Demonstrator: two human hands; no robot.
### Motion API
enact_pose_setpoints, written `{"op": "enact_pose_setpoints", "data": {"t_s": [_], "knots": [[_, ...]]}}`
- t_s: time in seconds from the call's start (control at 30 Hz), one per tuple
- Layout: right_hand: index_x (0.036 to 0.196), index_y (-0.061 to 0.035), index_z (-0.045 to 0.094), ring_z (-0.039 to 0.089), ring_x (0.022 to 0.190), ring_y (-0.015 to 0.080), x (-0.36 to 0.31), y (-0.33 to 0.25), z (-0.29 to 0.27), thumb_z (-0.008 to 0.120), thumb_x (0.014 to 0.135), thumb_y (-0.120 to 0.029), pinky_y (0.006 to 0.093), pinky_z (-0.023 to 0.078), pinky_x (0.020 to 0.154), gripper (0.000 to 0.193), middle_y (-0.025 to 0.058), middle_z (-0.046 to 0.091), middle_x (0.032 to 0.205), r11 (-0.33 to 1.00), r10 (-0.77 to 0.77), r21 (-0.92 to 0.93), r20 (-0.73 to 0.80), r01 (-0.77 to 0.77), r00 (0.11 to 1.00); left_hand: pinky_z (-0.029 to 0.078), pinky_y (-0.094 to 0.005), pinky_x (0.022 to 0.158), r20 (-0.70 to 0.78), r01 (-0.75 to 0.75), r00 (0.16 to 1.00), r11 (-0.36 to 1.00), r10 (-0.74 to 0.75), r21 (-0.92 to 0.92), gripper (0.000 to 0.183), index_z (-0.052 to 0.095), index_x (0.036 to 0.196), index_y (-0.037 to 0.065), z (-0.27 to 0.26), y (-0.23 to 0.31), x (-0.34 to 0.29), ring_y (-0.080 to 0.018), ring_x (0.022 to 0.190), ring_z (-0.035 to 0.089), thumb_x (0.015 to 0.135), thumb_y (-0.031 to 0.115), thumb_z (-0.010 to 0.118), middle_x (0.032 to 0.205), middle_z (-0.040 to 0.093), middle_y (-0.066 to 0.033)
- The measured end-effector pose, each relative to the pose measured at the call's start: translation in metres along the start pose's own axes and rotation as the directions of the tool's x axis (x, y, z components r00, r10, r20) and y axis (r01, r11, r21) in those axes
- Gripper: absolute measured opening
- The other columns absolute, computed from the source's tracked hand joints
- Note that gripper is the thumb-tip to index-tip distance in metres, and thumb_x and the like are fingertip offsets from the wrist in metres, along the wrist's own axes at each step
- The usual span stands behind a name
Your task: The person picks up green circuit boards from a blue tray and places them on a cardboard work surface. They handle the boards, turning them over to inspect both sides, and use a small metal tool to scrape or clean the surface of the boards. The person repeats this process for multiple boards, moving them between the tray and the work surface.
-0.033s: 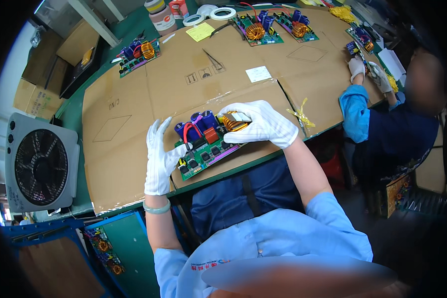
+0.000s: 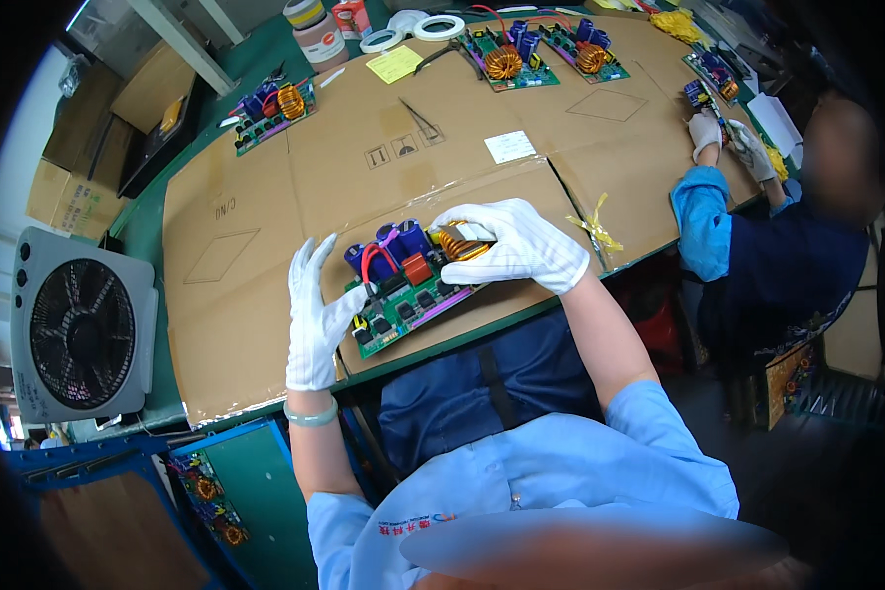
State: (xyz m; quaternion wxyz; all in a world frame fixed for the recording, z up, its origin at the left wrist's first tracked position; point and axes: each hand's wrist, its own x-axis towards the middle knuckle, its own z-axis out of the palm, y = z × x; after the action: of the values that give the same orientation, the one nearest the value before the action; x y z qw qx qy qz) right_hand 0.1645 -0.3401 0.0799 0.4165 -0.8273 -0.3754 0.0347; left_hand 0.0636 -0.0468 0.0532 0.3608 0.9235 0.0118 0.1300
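Note:
A green circuit board (image 2: 403, 321) lies tilted near the cardboard's front edge, its right end toward the back. It carries blue capacitors, red wires, a red-brown block and a copper-wound coil (image 2: 465, 248). My right hand (image 2: 521, 244), in a white glove, is closed around the board's right end, over the coil; a small pale piece shows by its fingers, too hidden to name. At the left end is my gloved left hand (image 2: 317, 313), its fingers spread and pointing away from me, the thumb touching the board near the red wires.
Tweezers (image 2: 422, 119) and a white label (image 2: 509, 147) lie on the cardboard (image 2: 265, 324). More circuit boards (image 2: 506, 61) stand at the back. A grey fan (image 2: 84, 324) is at left. On the right, a co-worker's gloved hands (image 2: 728, 143) hold another board. Yellow ties (image 2: 597, 228) lie nearby.

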Motion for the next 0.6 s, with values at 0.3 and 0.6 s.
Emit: {"op": "enact_pose_setpoints", "data": {"t_s": [0.3, 0.6], "knots": [[0.118, -0.0080, 0.069, 0.073, 0.094, 0.0315, 0.003, -0.003, -0.006, 0.087, 0.076, -0.042, 0.0357, 0.056, 0.084, 0.057, 0.0161, 0.075, 0.103, 0.998, 0.039, 0.054, 0.045, -0.041, 0.998, 0.052, -0.0348, 0.093, -0.216, 0.062, 0.968, 0.957, -0.126, -0.282, 0.020, 0.074, 0.109, -0.003, -0.006, 0.005, -0.020, -0.0220, 0.103, 0.067, 0.101, 0.011, 0.062, 0.106, 0.074, -0.0116], [0.116, -0.0109, 0.070, 0.074, 0.086, 0.0314, 0.001, -0.007, 0.003, 0.090, 0.073, -0.037, 0.0350, 0.058, 0.079, 0.054, 0.0144, 0.075, 0.096, 0.994, 0.034, 0.104, -0.002, -0.033, 0.999, 0.052, -0.0378, 0.089, 0.011, 0.053, 0.999, 0.975, -0.052, -0.215, 0.039, 0.073, 0.105, -0.006, -0.020, 0.031, -0.012, -0.0277, 0.094, 0.070, 0.106, 0.028, 0.054, 0.098, 0.075, -0.0158]]}}
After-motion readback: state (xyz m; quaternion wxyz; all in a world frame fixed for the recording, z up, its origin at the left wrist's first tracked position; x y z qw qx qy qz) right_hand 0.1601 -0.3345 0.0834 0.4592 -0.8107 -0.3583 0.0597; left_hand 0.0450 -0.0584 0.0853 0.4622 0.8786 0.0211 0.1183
